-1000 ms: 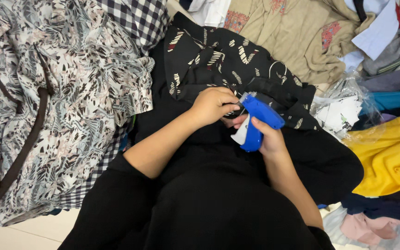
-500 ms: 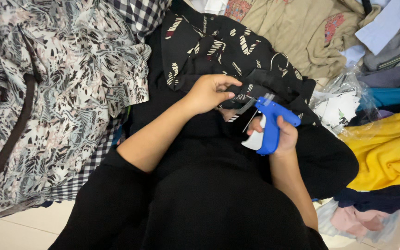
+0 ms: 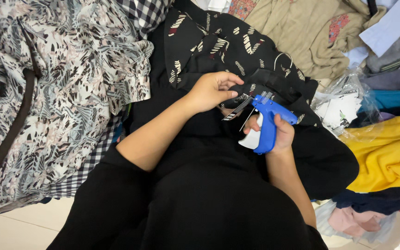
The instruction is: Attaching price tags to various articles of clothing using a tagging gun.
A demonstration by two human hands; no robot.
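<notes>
since half a second ago the blue tagging gun (image 3: pixel 268 124) has tipped so its nose sits closer to the left hand (image 3: pixel 210 90), and a small striped tag (image 3: pixel 237 109) now shows just under that hand; the garment itself lies much as it did.

the right hand (image 3: pixel 279 134) has its fingers (image 3: pixel 281 124) clamped round the gun's grip, the white trigger part facing the lap, the nose pointing up and left toward the cloth. the left hand's fingers (image 3: pixel 228 94) are pinched together on a fold of the black patterned garment (image 3: pixel 218 44), black with cream and dark red leaf marks. the tag hangs at the pinched spot, just beside the gun's nose; whether the needle is through the cloth i cannot tell.

the garment lies across the person's lap, spread away from them over the heap of clothes on the floor (image 3: pixel 19 227). to the left lies a grey leaf-print dress (image 3: pixel 61 83) over a checked cloth (image 3: pixel 84 171). beyond the garment is a beige top (image 3: pixel 302 32). to the right sits a crumpled clear plastic bag (image 3: pixel 343 102), with a yellow garment (image 3: pixel 390 153) nearer the person, and a pink piece (image 3: pixel 353 220) below that. pale floor tile shows at the near left corner.
</notes>
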